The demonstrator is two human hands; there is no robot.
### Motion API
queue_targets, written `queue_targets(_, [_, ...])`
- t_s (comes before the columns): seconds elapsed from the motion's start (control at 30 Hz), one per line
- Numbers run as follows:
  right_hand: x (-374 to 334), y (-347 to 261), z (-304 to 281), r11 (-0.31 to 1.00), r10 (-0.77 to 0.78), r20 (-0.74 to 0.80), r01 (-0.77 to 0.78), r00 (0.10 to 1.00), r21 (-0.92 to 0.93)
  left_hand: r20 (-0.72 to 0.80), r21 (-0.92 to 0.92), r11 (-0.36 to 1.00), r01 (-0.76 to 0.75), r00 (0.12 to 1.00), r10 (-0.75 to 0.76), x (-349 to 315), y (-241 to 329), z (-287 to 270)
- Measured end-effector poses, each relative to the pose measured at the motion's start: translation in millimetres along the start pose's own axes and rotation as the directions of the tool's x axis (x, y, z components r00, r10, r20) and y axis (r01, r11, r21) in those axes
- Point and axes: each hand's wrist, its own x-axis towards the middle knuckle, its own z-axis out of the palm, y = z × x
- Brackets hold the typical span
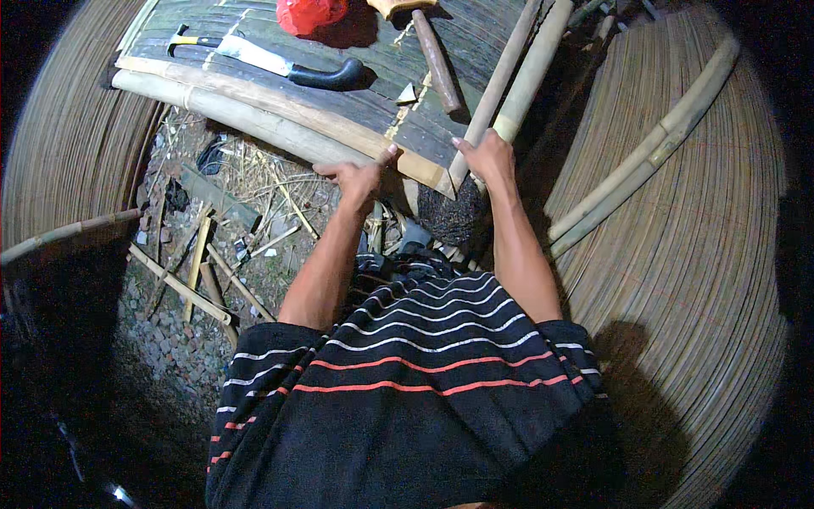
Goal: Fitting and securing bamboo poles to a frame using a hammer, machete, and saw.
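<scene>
A woven bamboo panel [339, 53] lies before me, its two edges meeting at a near corner. My left hand [359, 180] grips the near edge, thumb on top of the flat bamboo strip [254, 103] and fingers toward the round bamboo pole [212, 109] beside it. At the right edge, my right hand [492, 159] is closed around the other bamboo strip [494, 85], thumb laid on it, next to a second round pole [538, 68]. The strips' ends come together between my hands. The undersides of both grips are hidden.
On the panel lie a large knife [254, 58] with a black handle, a small hammer [180, 40], a brown wooden handle [437, 64], a red object [309, 13] and a pale chip [407, 93]. Bamboo scraps [199, 263] litter the ground at left. Slatted bamboo [678, 280] curves along the right.
</scene>
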Motion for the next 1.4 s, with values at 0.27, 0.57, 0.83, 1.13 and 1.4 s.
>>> queue_targets(0.27, [29,35,-57,0.984,0.128,-0.052,-0.133,0.99,-0.122,0.088,0.003,0.997,0.078,0.993,-0.078,-78,89,35])
queue_targets(0.57, [149,25,-69,0.994,0.045,-0.362,-0.007,0.931,0.107,0.026,0.114,0.984,0.137,0.99,-0.14,-23,13,-7])
queue_targets(0.83, [323,101,-128,0.961,-0.269,-0.494,0.265,0.827,-0.079,0.119,0.014,0.999,0.045,0.992,-0.047,-48,31,9])
queue_targets(1.13, [413,94,-125,0.991,0.084,-0.606,-0.127,0.791,-0.028,-0.015,-0.088,0.987,0.136,0.99,-0.138,-87,99,21])
queue_targets(1.4, [436,118,-125,0.997,0.082,-0.643,-0.07,0.762,0.044,-0.103,-0.08,0.983,0.166,0.979,-0.174,-94,124,41])
